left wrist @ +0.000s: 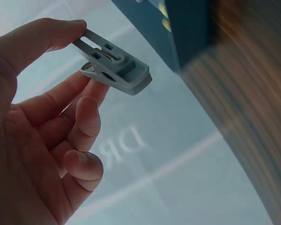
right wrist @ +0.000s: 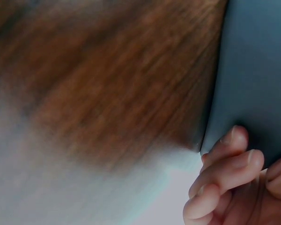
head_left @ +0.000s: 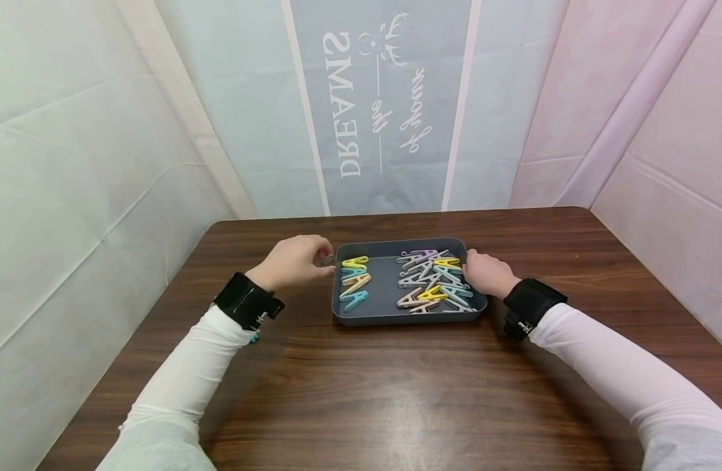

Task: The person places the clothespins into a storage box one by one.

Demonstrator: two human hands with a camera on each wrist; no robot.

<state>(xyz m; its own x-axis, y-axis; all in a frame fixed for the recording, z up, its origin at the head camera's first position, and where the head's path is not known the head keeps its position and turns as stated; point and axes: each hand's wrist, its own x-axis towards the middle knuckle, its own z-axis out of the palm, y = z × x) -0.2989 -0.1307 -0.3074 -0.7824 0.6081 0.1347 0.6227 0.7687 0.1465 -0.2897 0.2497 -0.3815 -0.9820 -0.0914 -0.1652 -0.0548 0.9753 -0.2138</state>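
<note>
My left hand [head_left: 294, 261] is beside the tray's left end, pinching a grey clothespin [left wrist: 114, 63] between thumb and finger; the other fingers curl loosely below. In the head view that clothespin is partly covered by the hand. The dark grey-blue tray [head_left: 384, 321] lies on the table. At its right end my right hand [head_left: 490, 273] grips the wall, fingers curled against the outside in the right wrist view. Along the tray's left side lies a column of clothespins, including a yellow one [head_left: 355, 261] and a blue one [head_left: 354, 299]. Many mixed clothespins [head_left: 422, 278] are heaped on the right side.
A brown wooden table [head_left: 396, 386] carries the tray. Something small and blue [head_left: 254, 337] shows on the table beside the left wrist, mostly hidden by the sleeve. Printed cloth [head_left: 384, 98] hangs behind the table, with pale cloth walls at both sides.
</note>
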